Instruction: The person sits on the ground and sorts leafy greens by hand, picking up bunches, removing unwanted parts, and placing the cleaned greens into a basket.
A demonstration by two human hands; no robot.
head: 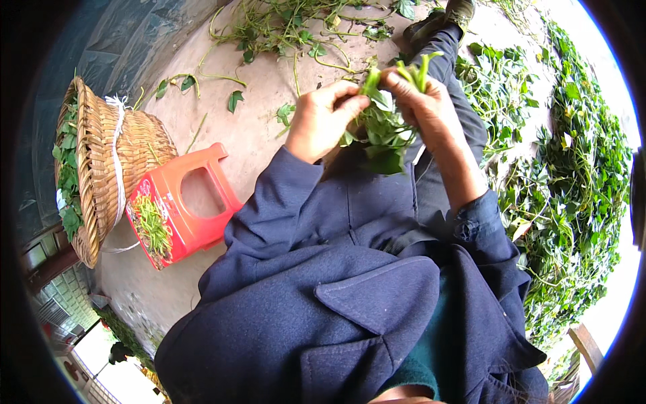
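My right hand (424, 101) is closed around a bunch of green leafy stems (386, 134); cut or snapped stem ends stick up past the thumb, and the leaves hang below. At the same bunch, my left hand (330, 118) pinches a blurred green piece between thumb and fingertips. Leafy vines (282, 30) lie loose on the floor beyond both hands. Left of me a red plastic stool (202, 227) carries a small heap of short green stem pieces (151, 224) on its seat.
A woven wicker basket (136, 131) with white cord around it, holding leaves, lies beside the stool. Large piles of leafy vines (580, 177) cover the ground at my right. My outstretched leg (439, 55) and shoe (459, 12) reach across the floor. Dark plastic sheeting (131, 30) is at upper left.
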